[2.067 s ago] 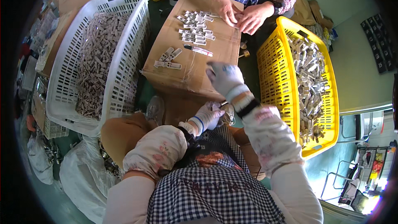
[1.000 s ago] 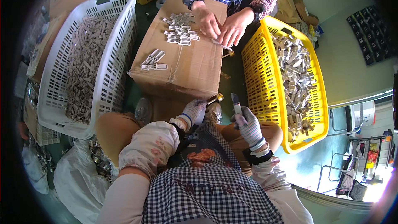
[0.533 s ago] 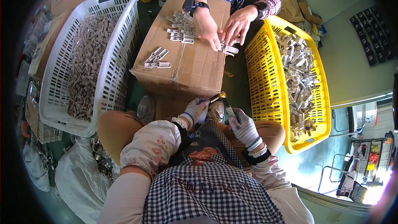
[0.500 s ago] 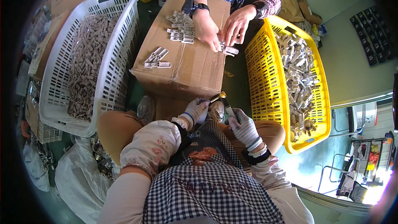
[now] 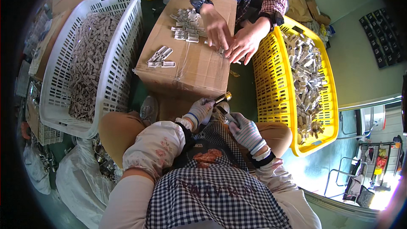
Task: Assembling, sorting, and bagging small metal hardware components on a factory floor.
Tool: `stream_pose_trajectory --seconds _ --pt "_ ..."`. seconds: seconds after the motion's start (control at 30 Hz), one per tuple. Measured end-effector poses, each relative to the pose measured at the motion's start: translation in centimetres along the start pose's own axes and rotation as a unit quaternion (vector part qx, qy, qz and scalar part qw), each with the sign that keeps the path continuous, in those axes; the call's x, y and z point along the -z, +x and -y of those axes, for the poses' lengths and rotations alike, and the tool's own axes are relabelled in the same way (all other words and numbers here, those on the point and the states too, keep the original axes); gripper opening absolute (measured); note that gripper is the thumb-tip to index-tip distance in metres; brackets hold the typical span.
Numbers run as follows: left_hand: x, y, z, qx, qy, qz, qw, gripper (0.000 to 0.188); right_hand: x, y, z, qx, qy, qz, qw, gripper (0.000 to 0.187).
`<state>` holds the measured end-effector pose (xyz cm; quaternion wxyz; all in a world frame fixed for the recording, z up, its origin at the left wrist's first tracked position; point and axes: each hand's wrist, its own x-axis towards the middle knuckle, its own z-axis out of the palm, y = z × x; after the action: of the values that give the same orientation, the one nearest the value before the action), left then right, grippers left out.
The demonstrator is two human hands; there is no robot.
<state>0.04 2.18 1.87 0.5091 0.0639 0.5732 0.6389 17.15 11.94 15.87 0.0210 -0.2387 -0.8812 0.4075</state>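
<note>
My left hand (image 5: 199,112), in a striped knit glove, is closed around a short shiny metal piece (image 5: 220,98) with a gold-coloured round end pointing up and right. Just below it, my gloved right hand (image 5: 246,132) grips a flat, narrow grey metal strip (image 5: 228,116), angled up and left; its exact kind is unclear. The strip's tip is close to the metal piece but looks apart from it. Both hands are above my lap, in front of the cardboard box (image 5: 199,74). White clips (image 5: 161,57) lie on the box top in two groups.
Across the box a co-worker's hands (image 5: 243,38) work at a small piece on its right edge. A white basket (image 5: 137,0) of small pale parts stands left; a yellow basket (image 5: 275,97) of metal parts stands right. A plastic bag (image 5: 82,182) lies lower left.
The gold-ended piece and the strip have separated; the strip's tip has dropped lower. My right hand has shifted slightly left. The co-worker's hands have closed over the piece at the box edge.
</note>
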Motion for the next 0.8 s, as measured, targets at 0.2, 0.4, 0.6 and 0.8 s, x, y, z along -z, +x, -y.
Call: stream_pose_trajectory --seconds 0.2,0.4,0.6,0.8 --pt "-1.3 -2.2 -2.7 0.072 -0.058 0.0 0.996 0.021 -0.2 1.7 0.2 0.058 -0.156 -0.052 0.985 0.024" --pt "-1.0 -3.1 -3.5 0.075 -0.043 0.003 0.996 0.019 -1.5 6.1 -0.8 0.024 -0.387 -0.018 0.922 0.021" --pt "0.0 -3.9 -3.5 0.108 -0.064 0.018 0.992 0.017 -1.0 5.2 -1.3 -0.062 -0.355 0.076 0.93 0.024" --pt "1.0 -2.2 -2.5 0.155 0.058 0.01 0.986 0.016 1.0 3.0 1.8 -0.097 -0.314 0.07 0.942 0.027"
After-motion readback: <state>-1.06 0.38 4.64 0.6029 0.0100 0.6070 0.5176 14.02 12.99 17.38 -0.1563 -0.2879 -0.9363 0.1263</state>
